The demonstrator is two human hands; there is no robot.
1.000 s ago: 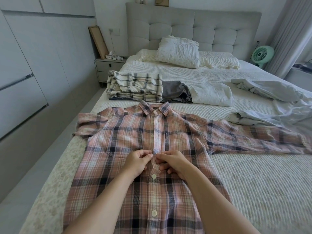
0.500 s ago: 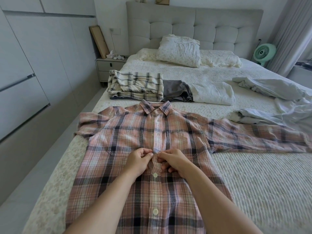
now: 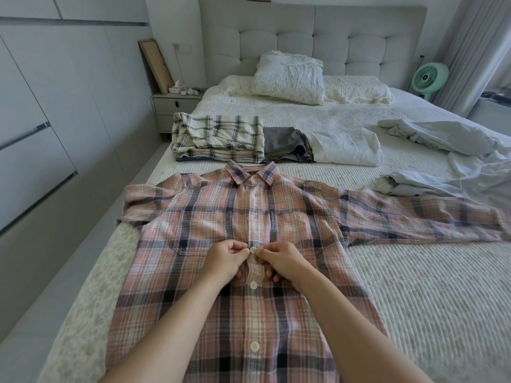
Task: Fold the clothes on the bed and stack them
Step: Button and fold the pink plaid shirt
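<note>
Bed (image 3: 414, 286) with ribbed cover, bearing a pink plaid shirt (image 3: 199, 217) laid flat, front up, collar toward the headboard, one sleeve stretched to the right. Beyond its collar lie a folded plaid garment (image 3: 221, 136), a grey garment (image 3: 284, 145) and a white garment (image 3: 345, 146), side by side. Left hand (image 3: 225, 258) and right hand (image 3: 279, 258) pinch the placket at a white button (image 3: 252, 250).
</note>
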